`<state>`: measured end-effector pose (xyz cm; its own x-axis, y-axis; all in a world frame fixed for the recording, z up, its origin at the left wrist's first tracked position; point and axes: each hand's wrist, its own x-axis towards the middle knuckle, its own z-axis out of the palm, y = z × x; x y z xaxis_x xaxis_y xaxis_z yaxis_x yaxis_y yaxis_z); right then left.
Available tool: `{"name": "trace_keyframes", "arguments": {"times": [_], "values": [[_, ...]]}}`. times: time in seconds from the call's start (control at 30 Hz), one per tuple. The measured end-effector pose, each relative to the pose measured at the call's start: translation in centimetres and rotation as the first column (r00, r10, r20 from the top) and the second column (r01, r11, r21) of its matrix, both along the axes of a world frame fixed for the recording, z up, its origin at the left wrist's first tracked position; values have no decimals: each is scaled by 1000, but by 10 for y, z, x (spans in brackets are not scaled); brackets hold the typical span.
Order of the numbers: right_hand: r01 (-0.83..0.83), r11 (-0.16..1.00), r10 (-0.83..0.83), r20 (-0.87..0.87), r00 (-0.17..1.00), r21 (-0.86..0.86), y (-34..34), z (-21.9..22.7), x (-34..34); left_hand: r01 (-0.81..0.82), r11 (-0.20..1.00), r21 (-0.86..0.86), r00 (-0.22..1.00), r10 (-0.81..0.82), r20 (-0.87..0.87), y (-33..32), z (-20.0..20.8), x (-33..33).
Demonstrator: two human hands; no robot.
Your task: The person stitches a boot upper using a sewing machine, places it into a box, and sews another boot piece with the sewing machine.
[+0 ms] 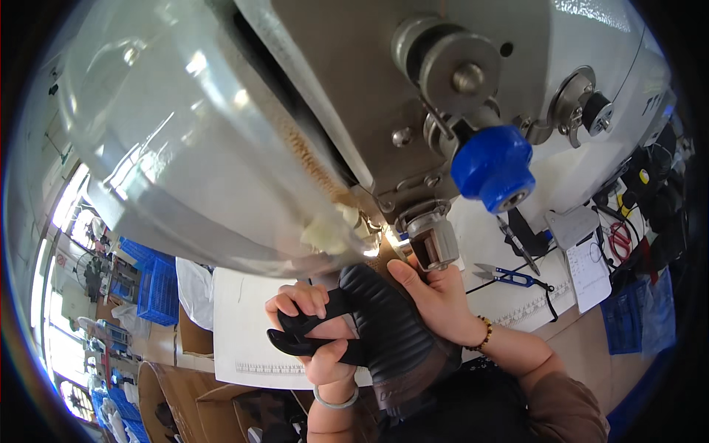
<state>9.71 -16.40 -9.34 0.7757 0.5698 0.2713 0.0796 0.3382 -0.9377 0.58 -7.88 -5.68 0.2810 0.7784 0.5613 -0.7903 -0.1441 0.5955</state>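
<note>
A black ribbed, padded leather-like piece [388, 317] with a brown edge lies under the head of a sewing machine [332, 96]. Its exact kind I cannot tell. My left hand [334, 329] is closed around the black straps [314, 347] on the piece's left side. On the other side, my right hand [443, 306] presses the piece close to the lit needle area, thumb on top and fingers curled at its edge. A round metal part [432, 236] sits just above those fingers. The needle itself is hard to make out behind the clear shield [207, 148].
Right of my hand, blue-handled thread snips [517, 278] and a slim pointed tool [523, 247] lie on the white table [255, 325]. Beyond are a notepad [588, 273] and red-handled scissors [620, 242]. A blue knob [491, 166] juts from the machine. Cardboard boxes [173, 395] and blue crates [159, 288] stand left.
</note>
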Motion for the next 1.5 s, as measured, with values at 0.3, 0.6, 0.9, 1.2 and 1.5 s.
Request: {"name": "trace_keyframes", "arguments": {"times": [0.3, 0.6, 0.9, 1.2, 1.5], "values": [[51, 998, -51, -3, 999, 41, 5, -7, -7, 182, 969, -166, 979, -164, 118, 21, 7, 6], [-217, 975, 216, -29, 976, -54, -15, -10, 1, 272, 960, -68, 959, -264, 107, 43, 5, 2], [-143, 989, 145, -61, 988, 32, -6, -11, 2, 225, 961, -163, 969, -204, 139, 54, 4, 9], [-217, 973, 219, 9, 976, -74, -19, -7, 3, 361, 924, -126, 922, -334, 195, 69, 6, 16], [-74, 989, 82, 57, 995, -128, -8, -1, -1, 371, 928, -27, 912, -359, 197, 92, 6, 32]]}}
